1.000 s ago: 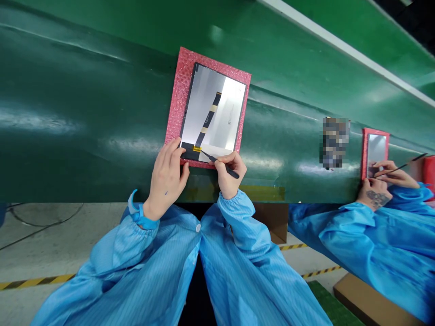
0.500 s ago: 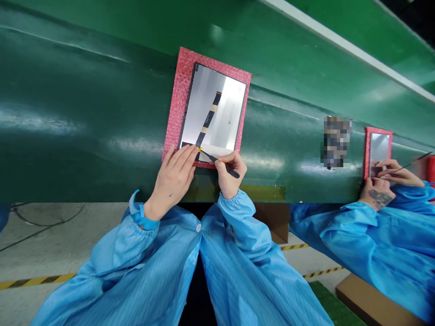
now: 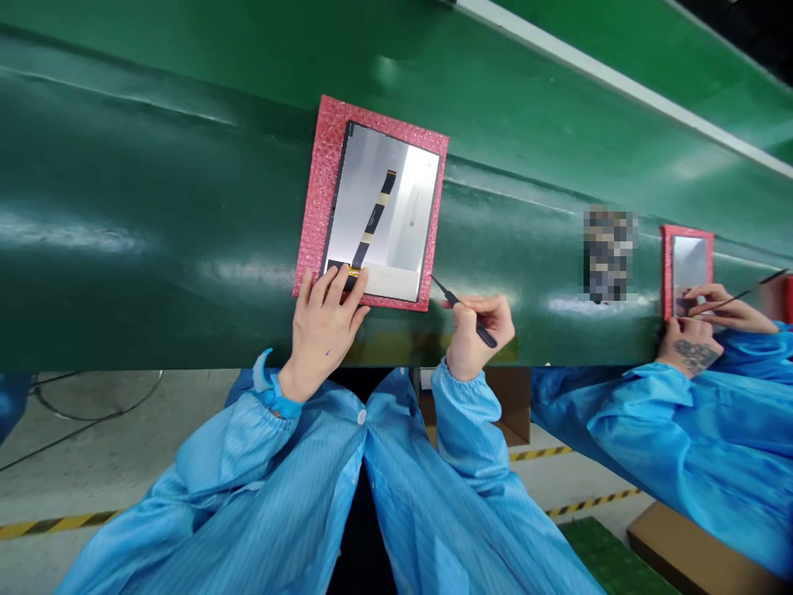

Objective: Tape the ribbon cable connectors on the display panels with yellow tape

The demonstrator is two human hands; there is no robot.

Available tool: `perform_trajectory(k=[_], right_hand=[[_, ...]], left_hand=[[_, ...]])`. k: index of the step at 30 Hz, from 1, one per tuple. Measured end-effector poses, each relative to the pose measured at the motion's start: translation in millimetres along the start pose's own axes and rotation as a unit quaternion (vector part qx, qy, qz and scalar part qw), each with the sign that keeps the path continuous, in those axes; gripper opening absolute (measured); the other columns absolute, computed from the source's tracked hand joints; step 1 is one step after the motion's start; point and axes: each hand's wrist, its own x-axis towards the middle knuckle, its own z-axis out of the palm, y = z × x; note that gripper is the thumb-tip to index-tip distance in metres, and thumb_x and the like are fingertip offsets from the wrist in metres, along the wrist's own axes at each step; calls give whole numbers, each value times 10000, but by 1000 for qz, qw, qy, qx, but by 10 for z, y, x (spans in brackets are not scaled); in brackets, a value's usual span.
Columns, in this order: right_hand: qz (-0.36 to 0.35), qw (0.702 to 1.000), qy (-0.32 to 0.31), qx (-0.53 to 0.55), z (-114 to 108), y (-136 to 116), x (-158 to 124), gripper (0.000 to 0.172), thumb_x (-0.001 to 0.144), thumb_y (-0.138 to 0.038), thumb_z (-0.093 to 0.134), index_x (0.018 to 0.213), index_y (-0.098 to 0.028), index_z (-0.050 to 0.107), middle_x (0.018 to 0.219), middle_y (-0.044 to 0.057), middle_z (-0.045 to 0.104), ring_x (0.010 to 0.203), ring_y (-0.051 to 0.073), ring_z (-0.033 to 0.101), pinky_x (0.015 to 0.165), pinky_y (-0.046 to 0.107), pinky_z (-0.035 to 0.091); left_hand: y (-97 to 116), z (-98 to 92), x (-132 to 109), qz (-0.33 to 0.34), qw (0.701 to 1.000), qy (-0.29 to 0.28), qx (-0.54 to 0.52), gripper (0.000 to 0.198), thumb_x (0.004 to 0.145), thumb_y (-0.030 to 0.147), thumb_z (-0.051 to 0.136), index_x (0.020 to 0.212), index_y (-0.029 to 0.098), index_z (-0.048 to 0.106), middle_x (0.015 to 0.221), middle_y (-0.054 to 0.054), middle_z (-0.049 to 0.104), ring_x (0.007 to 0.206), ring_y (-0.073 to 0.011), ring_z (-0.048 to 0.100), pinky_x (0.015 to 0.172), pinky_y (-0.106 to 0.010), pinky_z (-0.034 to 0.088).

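Observation:
A display panel (image 3: 390, 223) lies back side up on a pink bubble-wrap sheet (image 3: 322, 161). A black flex cable (image 3: 375, 216) with pale tape patches runs slantwise over its silver back. My left hand (image 3: 325, 322) rests with fingers spread on the panel's lower left corner, fingertips at the cable's yellow lower end. To the right of the sheet, my right hand (image 3: 480, 330) grips a pair of black tweezers (image 3: 455, 302). Their tips point up and left, close to the sheet's right edge and apart from the panel. Whether anything is between the tips is too small to tell.
A green-covered workbench (image 3: 154, 207) stretches across the view. To the right, a co-worker's hands (image 3: 694, 339) work with a thin tool over another panel (image 3: 689, 264) on pink wrap. A pixelated patch covers something near it. Cardboard boxes (image 3: 700, 554) stand on the floor.
My right hand has moved right with the tweezers, away from the cable's lower end and off the panel. My left fingers have spread and shifted across that end.

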Motion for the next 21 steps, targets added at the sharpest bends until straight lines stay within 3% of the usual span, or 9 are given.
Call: perform_trajectory(k=[8, 11, 14, 18, 21], right_hand=[[34, 997, 63, -11, -370, 317, -5, 248, 685, -238, 652, 650, -247, 406, 548, -85, 529, 467, 115, 582, 530, 270, 525], [45, 996, 80, -10, -425, 430, -31, 248, 684, -257, 653, 655, -247, 407, 570, -82, 535, 472, 108, 570, 548, 279, 544], [48, 995, 92, 9, -444, 482, -43, 252, 689, -265, 650, 661, -250, 401, 583, -83, 533, 476, 108, 571, 566, 289, 558], [57, 994, 96, 19, -440, 488, -40, 220, 680, -258, 658, 667, -237, 439, 619, -69, 576, 501, 124, 625, 548, 274, 525], [59, 992, 105, 39, -437, 489, -28, 219, 661, -237, 656, 657, -233, 438, 605, -71, 588, 497, 131, 640, 541, 263, 501]], left_hand=[[-6, 29, -148, 16, 999, 27, -36, 636, 1019, 318, 422, 1584, 81, 252, 1588, -231, 389, 1492, -337, 340, 1210, -538, 330], [-68, -58, -61, -18, 998, 48, -39, 552, 1022, 336, 402, 1520, 100, 389, 1531, -222, 469, 1415, -347, 434, 1167, -539, 375], [-204, -175, 133, -64, 994, 84, -30, 435, 1025, 361, 369, 1336, 146, 584, 1329, -195, 606, 1231, -341, 560, 1063, -522, 454], [-410, -172, 379, -117, 980, 161, 27, 456, 986, 453, 425, 1263, 128, 585, 1137, -216, 624, 1083, -376, 608, 928, -526, 511], [-484, -98, 478, -117, 979, 165, 41, 389, 983, 463, 393, 1053, 149, 613, 945, -185, 647, 950, -363, 644, 838, -506, 542]])
